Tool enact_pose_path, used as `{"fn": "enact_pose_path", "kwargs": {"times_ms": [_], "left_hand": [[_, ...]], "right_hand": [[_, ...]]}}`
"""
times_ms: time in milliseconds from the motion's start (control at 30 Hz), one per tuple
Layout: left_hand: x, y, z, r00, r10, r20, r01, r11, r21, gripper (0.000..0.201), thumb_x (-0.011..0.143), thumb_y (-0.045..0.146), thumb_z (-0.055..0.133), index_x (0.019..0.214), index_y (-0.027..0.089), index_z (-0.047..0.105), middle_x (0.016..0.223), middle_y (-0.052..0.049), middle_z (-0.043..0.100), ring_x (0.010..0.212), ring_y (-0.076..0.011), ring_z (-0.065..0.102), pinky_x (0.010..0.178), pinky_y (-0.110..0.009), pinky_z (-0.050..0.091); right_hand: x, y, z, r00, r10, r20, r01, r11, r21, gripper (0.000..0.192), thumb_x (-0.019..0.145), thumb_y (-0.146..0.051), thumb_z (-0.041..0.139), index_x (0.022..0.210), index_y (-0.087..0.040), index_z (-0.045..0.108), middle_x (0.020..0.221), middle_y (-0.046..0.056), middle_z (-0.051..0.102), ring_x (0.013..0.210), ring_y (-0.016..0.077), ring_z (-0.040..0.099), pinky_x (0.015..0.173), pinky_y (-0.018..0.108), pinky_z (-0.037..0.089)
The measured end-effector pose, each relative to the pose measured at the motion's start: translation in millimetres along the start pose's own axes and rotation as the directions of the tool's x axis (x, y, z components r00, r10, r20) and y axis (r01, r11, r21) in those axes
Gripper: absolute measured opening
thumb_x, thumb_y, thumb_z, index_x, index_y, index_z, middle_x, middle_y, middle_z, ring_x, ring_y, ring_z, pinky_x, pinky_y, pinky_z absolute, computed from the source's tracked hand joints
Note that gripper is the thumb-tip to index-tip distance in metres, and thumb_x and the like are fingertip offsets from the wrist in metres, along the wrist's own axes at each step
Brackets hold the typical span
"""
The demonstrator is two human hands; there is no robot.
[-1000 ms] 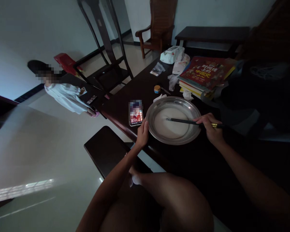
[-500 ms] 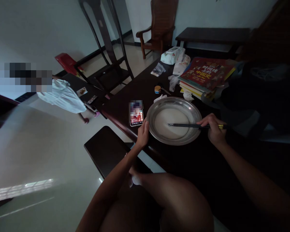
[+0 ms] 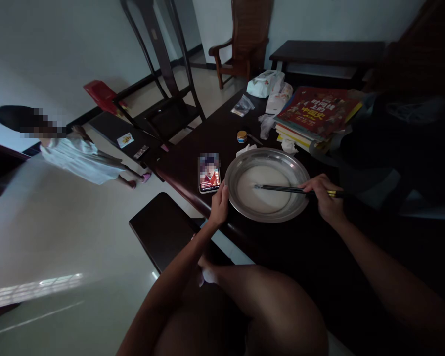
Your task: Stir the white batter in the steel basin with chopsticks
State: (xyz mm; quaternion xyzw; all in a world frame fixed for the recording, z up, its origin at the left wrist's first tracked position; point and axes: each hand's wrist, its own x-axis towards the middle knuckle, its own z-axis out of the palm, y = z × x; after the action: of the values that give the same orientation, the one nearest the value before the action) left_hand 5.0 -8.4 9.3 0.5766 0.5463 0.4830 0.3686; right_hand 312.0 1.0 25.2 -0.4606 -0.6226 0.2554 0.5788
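A wide metal basin (image 3: 300, 173) stands on the dark table and holds a whitish liquid (image 3: 265, 175). My left hand (image 3: 219, 205) grips the basin's rim on its left side. In my right hand (image 3: 324, 195) is a pair of dark chopsticks (image 3: 285, 189) with gold-banded ends, the fingers closed around them. The chopsticks reach across the basin's right rim, and their tips dip into the liquid near its middle. Just left of the basin lies a phone (image 3: 209, 173) with its screen lit.
Behind the basin are a small jar (image 3: 242, 136), crumpled tissue (image 3: 289, 146), plastic bags (image 3: 279, 96) and a stack of books (image 3: 315, 113). A dark stool (image 3: 165, 227) stands beside the table (image 3: 203, 133). Another person (image 3: 77, 158) stands at left near a dark bench and chair (image 3: 174, 111).
The chopstick tips have shifted slightly left and up in the liquid, my right hand moving with them. The other person has moved left. My left hand stays on the rim.
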Motion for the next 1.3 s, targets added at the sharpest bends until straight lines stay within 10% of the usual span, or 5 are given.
{"fn": "enact_pose_path", "kwargs": {"times_ms": [1300], "left_hand": [[0.2, -2.3, -0.9, 1.0, 0.007, 0.004, -0.007, 1.0, -0.009, 0.068, 0.1, 0.068, 0.037, 0.137, 0.017, 0.063, 0.14, -0.011, 0.068, 0.134, -0.0285, 0.06, 0.119, -0.043, 0.042]], "right_hand": [[-0.6, 3.6, 0.2, 1.0, -0.017, -0.025, 0.017, 1.0, 0.011, 0.044, 0.097, -0.052, 0.055, 0.063, -0.029, 0.069, 0.069, 0.002, 0.074, 0.076, 0.0236, 0.065, 0.078, 0.046, 0.049]]}}
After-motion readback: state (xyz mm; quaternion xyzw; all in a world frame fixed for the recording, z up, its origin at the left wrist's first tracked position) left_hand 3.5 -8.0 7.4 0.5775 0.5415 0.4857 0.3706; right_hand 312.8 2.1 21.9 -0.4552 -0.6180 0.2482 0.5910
